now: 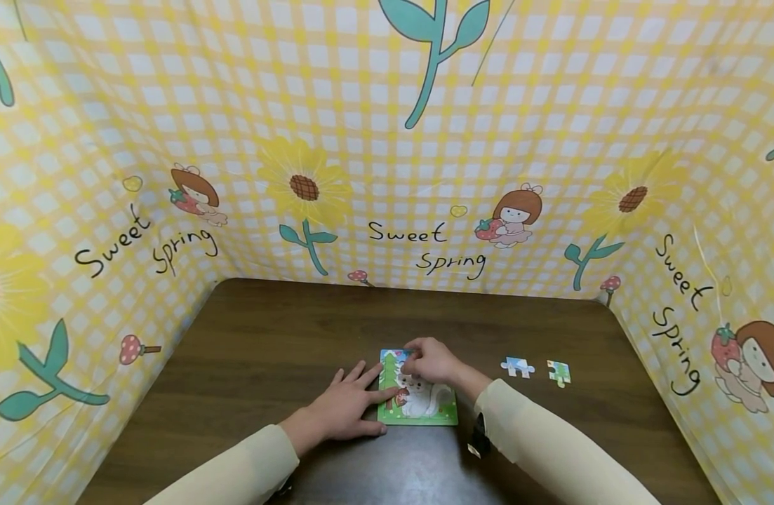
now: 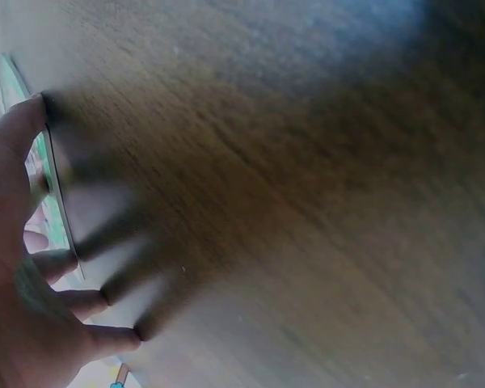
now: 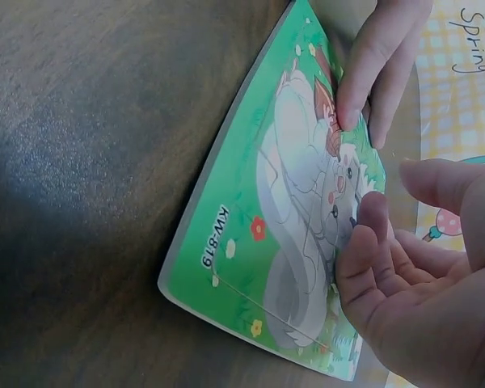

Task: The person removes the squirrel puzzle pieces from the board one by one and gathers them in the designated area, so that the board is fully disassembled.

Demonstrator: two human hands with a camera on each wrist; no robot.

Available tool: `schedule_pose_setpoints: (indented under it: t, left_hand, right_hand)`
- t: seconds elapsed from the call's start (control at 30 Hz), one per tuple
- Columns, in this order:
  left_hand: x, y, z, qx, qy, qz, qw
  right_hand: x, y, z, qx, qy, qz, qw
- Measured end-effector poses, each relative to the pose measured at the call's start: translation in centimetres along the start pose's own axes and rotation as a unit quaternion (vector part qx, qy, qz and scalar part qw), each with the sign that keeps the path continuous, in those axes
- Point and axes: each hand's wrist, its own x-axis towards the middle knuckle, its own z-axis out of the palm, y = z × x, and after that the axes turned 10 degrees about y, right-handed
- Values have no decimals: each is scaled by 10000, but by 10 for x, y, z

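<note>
A jigsaw puzzle board [image 1: 424,419] with a white cartoon animal on green grass lies flat on the brown table. My left hand [image 1: 345,410] is beside its left edge, fingers spread; the index finger reaches onto the picture, and other fingertips touch the table in the left wrist view. Over the upper part of the board is my right hand [image 1: 434,361]. In the right wrist view its fingers [image 3: 360,255] bend down to the picture, and the thumb stands a little apart. Whether a piece is under those fingertips is hidden.
To the right of the board lie two loose jigsaw pieces, a blue and white piece [image 1: 518,367] and a green piece [image 1: 558,373]. A yellow checked cloth [image 1: 387,161] walls in the back and both sides of the table [image 1: 285,330].
</note>
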Motion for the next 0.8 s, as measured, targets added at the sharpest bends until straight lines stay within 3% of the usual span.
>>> schedule_pose_setpoints:
  t: [0.27, 0.8]
  left_hand:
    - [1, 0, -1, -24, 31, 3, 10000]
    - [0, 1, -1, -18, 95, 82, 9999]
  right_hand:
    - [2, 0, 1, 56, 60, -11, 10000]
    - [8, -2, -1, -271, 428, -411, 9979]
